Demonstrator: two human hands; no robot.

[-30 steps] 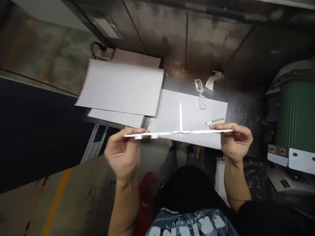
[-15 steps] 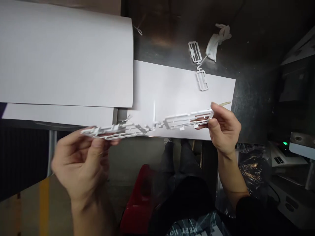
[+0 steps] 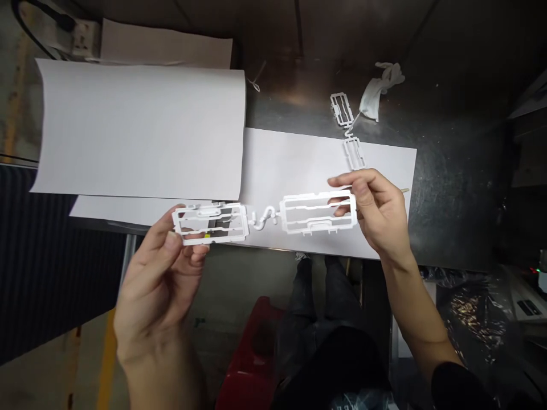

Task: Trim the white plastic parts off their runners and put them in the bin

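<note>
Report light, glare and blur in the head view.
Head view: the held frame looks fairly sharp; the top sheet is bright; glints fleck the plastic at lower right; the table is dark with soft sheen.

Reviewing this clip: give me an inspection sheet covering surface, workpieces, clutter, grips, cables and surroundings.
Surface: dark tabletop, partly covered by a flat white sheet.
Workpieces: white double frame held up; second white frame lying partly on that sheet.
Clutter: crumpled white item; large curled sheet; pale thin tip, rest hidden.
Grips: left grip and right grip hold opposite ends of the double frame.
Cables: black cable beside a socket block.
Surroundings: red stool; dark plastic.
</note>
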